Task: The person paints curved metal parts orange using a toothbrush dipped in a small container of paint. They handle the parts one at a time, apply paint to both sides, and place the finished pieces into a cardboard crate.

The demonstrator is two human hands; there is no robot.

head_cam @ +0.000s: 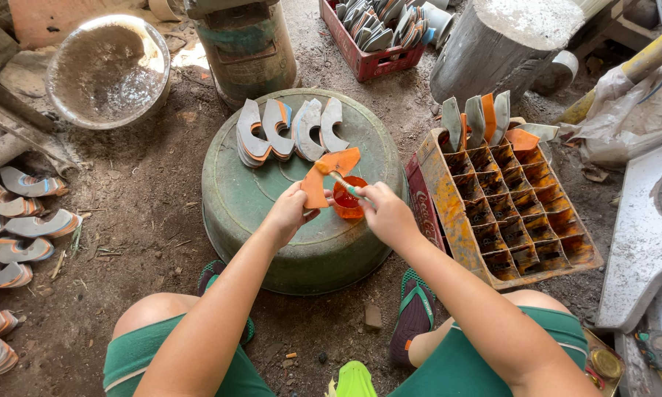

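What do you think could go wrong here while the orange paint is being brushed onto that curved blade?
The small paint cup sits open on the upturned green basin, close under the right hand and its brush, so a nudge might tip it. The left hand grips the wet orange blade by its lower end, so paint could smear onto the fingers. Drips might also land on the unpainted blades stacked just behind.

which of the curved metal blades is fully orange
The curved blade held in the left hand over the upturned basin; those stacked behind it are mostly bare grey.
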